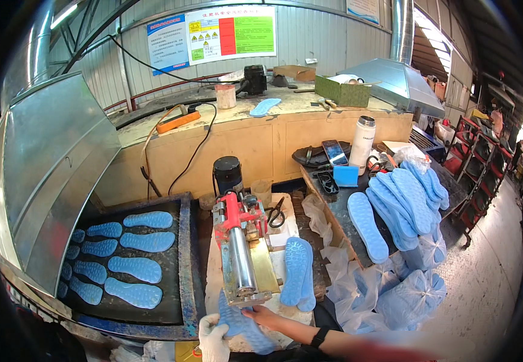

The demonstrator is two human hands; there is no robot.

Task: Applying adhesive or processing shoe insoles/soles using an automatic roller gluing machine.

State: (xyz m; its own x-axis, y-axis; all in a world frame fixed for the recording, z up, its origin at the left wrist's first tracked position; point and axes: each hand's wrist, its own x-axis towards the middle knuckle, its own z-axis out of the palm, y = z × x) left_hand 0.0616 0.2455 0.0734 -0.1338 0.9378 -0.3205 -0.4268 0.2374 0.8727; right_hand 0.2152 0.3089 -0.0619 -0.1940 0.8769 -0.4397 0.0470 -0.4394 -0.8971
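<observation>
Low in the head view, my left hand [213, 338], in a white knitted glove, pinches the left edge of a blue textured insole [248, 333]. My bare right hand [264, 317] reaches in from the right, its fingers closed on the same piece. One end of the insole lies under the front of a small red machine [232, 218] with a shiny metal roller [239, 260]. The other end droops toward me. Two more blue insoles [296, 273] lie overlapping on the worktop right of the roller. Behind them rest black-handled scissors [276, 215].
To the left, a conveyor belt [171, 265] carries rows of blue insoles beneath a metal hood [62, 157]. On the right, a dark table [358, 256] bears piled insoles [403, 196], a white bottle [363, 142] and a phone [335, 152]. Plastic bags [409, 295] sit below it.
</observation>
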